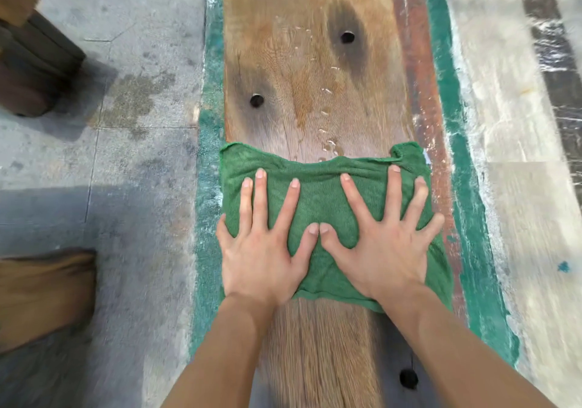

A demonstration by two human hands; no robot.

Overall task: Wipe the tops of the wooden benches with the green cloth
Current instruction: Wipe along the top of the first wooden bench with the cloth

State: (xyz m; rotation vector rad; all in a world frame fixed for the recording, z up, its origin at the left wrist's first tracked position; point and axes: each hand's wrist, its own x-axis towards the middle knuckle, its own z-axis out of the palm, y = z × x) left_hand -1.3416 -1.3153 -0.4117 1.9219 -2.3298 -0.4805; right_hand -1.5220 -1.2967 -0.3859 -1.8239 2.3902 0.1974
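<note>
Left hand (263, 256) and right hand (385, 252), fingers spread flat, thumbs touching, press green cloth (318, 196) onto wooden tabletop (302, 77).

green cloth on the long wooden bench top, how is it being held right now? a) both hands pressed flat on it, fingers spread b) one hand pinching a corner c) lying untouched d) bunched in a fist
a, the left hand and right hand both lie palm-down with fingers spread on the green cloth, which is flattened across the long wooden bench top.
</note>
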